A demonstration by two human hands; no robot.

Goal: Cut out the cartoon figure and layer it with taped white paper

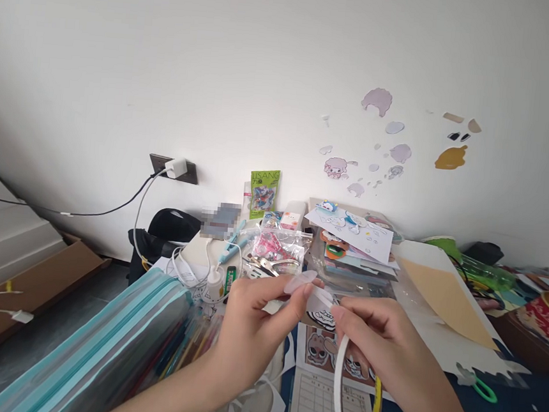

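Your work seems to be in its middle part. The pale, thin piece with a rounded outline (300, 282) has its shape already, and the narrow white strip (323, 294) reaches across to it. This strip seems not yet separated from the roll of white tape with a yellow inner ring (338, 391), but your fingers cover the join, so I cannot be sure. Whether the strip sticks to the piece, I also cannot tell. Above and beyond the roll, many small pale lilac cut-outs (376, 102) are on the white wall (229, 67).

Your left hand (255, 323) is raised to the upper left of the roll, with thumb and index finger pinching the piece, whose edge stands out above the thumb. Your right hand (385, 337) is just above and to the right of the roll; its thumb and fingers pinch the strip, fingertips pointing to the left hand. The roll hangs upright below these fingers.
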